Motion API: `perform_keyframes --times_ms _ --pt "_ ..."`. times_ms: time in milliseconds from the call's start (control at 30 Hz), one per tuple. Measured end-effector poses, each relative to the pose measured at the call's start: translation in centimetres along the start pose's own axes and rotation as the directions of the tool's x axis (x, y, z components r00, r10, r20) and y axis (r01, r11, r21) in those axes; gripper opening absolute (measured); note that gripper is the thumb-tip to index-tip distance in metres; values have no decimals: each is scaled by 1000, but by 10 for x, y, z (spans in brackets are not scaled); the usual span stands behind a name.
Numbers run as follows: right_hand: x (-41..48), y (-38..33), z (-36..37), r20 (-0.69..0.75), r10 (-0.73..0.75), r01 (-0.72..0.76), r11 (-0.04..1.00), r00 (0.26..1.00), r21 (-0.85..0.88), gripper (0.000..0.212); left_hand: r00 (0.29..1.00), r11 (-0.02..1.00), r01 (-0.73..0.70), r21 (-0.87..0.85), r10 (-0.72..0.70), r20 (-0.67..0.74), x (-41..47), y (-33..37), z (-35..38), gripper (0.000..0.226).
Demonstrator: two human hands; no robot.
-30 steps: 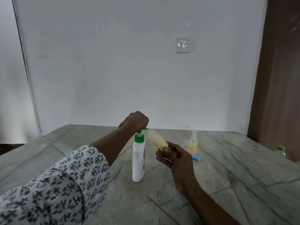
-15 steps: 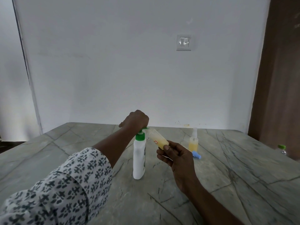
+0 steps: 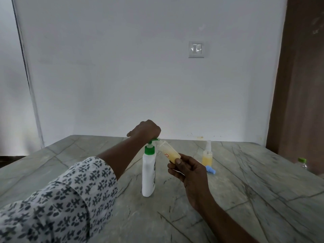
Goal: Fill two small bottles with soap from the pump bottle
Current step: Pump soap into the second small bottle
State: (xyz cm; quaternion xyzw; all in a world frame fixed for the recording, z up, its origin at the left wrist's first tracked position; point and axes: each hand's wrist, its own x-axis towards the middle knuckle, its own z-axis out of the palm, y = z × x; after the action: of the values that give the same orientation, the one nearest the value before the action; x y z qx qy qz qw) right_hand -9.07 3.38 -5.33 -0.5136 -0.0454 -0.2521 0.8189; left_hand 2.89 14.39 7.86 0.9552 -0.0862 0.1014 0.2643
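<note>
**A:** Where do we find the pump bottle?

**B:** We see the pump bottle [image 3: 148, 174], white with a green collar, standing upright near the middle of the surface [image 3: 245, 190], which is grey veined stone. Its green pump head [image 3: 152, 141] points right.

**A:** What do we make of the hands?

**B:** The left hand [image 3: 146, 130] sits on top of the pump head with its fingers curled down over it like a fist. The right hand [image 3: 188, 170] holds a small bottle [image 3: 169, 152] off the surface, just right of the pump bottle. Thumb and fingers are clamped round its lower end. The small bottle is clear and tilted, its open mouth up against the spout. Yellowish soap fills its lower part.

**A:** And the other small bottle?

**B:** We see a second small bottle [image 3: 207, 157] standing upright towards the far edge, right of the middle and well apart from both hands. It holds yellowish soap and carries a pale spray top. A blue cap [image 3: 210, 169] lies on the surface just in front of it.

**A:** What else do we notice further out?

**B:** A white sleeve [image 3: 61, 204] with a dark print covers the left arm near the near-left corner. At the right edge, a clear bottle with a green cap [image 3: 302, 163] shows only in part. Behind the surface we see a pale wall with a switch plate [image 3: 196, 49], and a brown door [image 3: 301, 85] at the right.
</note>
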Motion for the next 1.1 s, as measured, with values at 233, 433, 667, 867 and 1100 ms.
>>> perform_keyframes --times_ms 233,433,667,867,1100 --pt "-1 -1 1 4 -7 7 1000 1000 -12 21 999 998 30 -53 -30 -16 1 -3 1 14" --pt "-2 -2 1 0 -10 10 1000 1000 -27 20 998 997 34 -73 -38 -48 -3 -2 1 15" --pt "-3 -1 -3 -12 -7 6 999 1000 -45 21 997 996 70 -62 -71 -11 4 -8 16 10" --pt "-3 -1 -2 -20 -1 0 999 1000 -51 19 997 997 72 -41 -72 3 0 -5 9 5" --pt "-2 -3 2 4 3 -3 1000 1000 -14 19 999 999 32 0 -32 4 4 -1 1 15"
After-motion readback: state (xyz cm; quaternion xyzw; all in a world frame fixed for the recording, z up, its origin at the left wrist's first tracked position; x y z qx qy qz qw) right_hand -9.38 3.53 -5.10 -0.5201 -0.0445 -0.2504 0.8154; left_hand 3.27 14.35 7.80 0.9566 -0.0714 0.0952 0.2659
